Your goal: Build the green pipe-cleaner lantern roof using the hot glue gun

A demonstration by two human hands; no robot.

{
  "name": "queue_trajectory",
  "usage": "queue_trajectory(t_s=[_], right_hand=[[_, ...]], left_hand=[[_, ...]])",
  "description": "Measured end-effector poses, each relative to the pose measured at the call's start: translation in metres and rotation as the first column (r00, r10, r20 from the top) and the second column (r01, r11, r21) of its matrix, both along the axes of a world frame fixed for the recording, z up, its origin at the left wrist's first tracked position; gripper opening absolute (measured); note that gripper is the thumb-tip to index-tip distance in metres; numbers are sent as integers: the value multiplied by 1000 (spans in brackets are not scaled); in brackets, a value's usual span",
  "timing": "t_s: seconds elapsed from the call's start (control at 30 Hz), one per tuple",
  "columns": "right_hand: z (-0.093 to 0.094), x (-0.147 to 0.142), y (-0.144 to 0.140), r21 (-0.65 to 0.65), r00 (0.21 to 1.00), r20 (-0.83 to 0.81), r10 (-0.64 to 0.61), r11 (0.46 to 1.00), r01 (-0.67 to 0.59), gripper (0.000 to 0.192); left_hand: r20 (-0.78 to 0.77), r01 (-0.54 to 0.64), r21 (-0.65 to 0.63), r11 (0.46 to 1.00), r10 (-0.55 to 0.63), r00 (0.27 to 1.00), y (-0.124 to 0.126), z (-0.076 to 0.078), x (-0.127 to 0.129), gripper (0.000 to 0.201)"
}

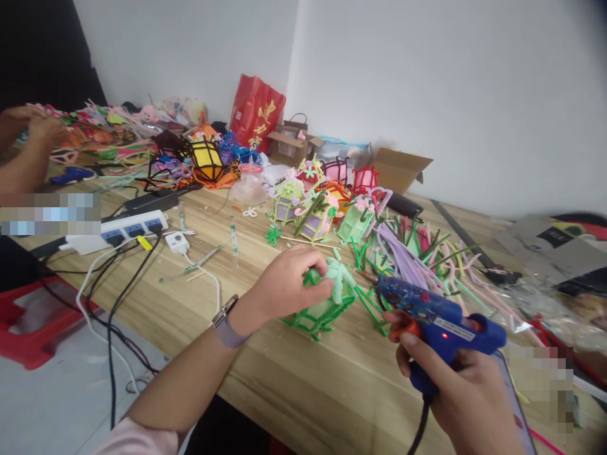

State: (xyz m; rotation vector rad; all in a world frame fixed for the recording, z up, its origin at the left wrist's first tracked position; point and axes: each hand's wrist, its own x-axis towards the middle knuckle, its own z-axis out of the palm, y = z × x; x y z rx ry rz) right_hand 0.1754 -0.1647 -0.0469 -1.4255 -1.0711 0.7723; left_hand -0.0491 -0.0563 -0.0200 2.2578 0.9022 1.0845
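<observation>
My left hand (pixel 287 281) grips a small green pipe-cleaner lantern (pixel 327 303) that rests on the wooden table (pixel 294 379); a light green fuzzy piece sits on top of it under my fingers. My right hand (pixel 455 385) holds a blue hot glue gun (pixel 436 313) with its red light on. Its nozzle points left at the lantern, a short gap away. A watch with a lilac strap is on my left wrist.
Finished pipe-cleaner lanterns (pixel 303 205) and loose pipe cleaners (pixel 417 253) crowd the table's far side. A power strip (pixel 128 229) with cables lies at left, near another person's hands (pixel 33 136). A red bag (pixel 256 110) and cardboard boxes (pixel 398 167) stand by the wall. A red stool (pixel 33 322) sits below left.
</observation>
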Motion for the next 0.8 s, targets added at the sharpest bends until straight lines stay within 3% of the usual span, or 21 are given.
queue_trajectory(t_s=[0.27,0.5,0.8], right_hand=[[3,-6,-11,-34,990,128,-67,997,71,31],[14,-9,-9,-75,969,241,-59,994,79,36],[44,-9,-14,-189,927,373,-24,977,101,41]], left_hand=[[-54,-2,35,999,4,999,-9,4,0,10],[-48,-77,129,989,84,995,-11,-1,7,13],[-108,37,98,994,-26,994,-14,3,-2,12]])
